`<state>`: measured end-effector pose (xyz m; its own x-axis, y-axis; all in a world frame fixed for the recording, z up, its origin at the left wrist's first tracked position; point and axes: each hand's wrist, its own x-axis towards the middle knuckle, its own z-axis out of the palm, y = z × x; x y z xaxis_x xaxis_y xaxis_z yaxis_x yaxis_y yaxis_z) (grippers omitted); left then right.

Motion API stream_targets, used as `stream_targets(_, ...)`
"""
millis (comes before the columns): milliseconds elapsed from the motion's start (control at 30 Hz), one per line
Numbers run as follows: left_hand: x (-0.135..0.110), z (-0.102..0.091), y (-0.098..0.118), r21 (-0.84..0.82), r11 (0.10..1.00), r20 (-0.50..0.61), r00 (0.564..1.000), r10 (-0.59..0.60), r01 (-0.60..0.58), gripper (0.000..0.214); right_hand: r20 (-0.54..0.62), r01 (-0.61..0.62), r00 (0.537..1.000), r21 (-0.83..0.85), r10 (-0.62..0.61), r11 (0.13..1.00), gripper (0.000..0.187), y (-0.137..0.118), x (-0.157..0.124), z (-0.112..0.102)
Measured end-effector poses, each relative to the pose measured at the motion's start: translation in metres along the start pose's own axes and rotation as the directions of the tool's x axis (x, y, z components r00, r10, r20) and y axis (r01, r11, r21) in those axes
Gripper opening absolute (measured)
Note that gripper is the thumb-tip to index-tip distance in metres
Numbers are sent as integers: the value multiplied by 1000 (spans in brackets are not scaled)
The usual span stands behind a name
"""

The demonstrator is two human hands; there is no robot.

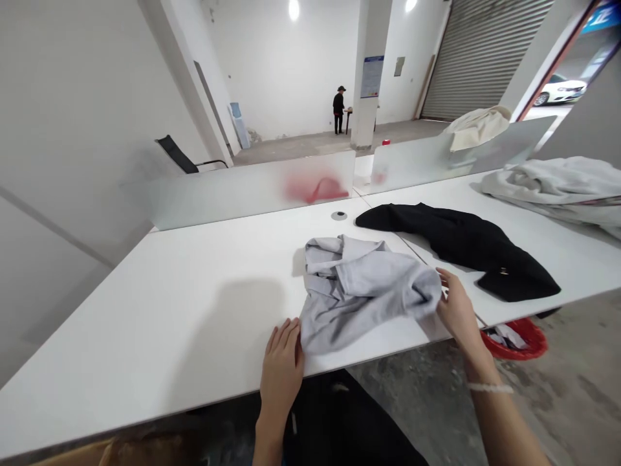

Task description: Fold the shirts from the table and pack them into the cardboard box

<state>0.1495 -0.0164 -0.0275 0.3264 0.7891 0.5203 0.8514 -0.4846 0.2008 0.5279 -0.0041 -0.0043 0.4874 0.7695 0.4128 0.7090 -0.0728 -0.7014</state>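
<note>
A crumpled light grey garment [369, 285] lies near the front edge of the white table; its folds hide what kind it is. At its lower left corner, my left hand [284, 359] rests with the fingers lying flat on the tabletop, the thumb side against the cloth. My right hand [453, 304], with a pale bead bracelet on the wrist, is closed on the garment's right end, which is bunched and slightly raised. To the right of it lies a dark folded garment [460, 243] with a small metallic detail.
A white table [145, 310] has frosted dividers [242, 191] at its back. White cloth [567, 188] is heaped at the right, and cream cloth [478, 126] hangs over a divider. Below the front edge stands a red-lined bin [536, 343]. A person [338, 110] stands far back.
</note>
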Motion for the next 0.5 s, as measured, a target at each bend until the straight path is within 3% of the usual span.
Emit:
stream_targets(133,0,0,-1,-11,1000,30,1000,-7,7,29,-72,197,976,-82,-203,977,38,-17,-17,-2)
stream_targets(267,1,-2,0,-3,1000,38,999,-7,7,28,179,420,903,-183,-390,889,42,-46,-17,35)
stream_targets(367,1,-3,1,8,1000,40,999,-11,10,29,296,471,876,-360,-380,806,47,-53,-23,67)
stream_targets(500,2,-6,3,-3,1000,48,999,-24,24,30,286,446,891,-401,-353,800,41,-48,-28,83)
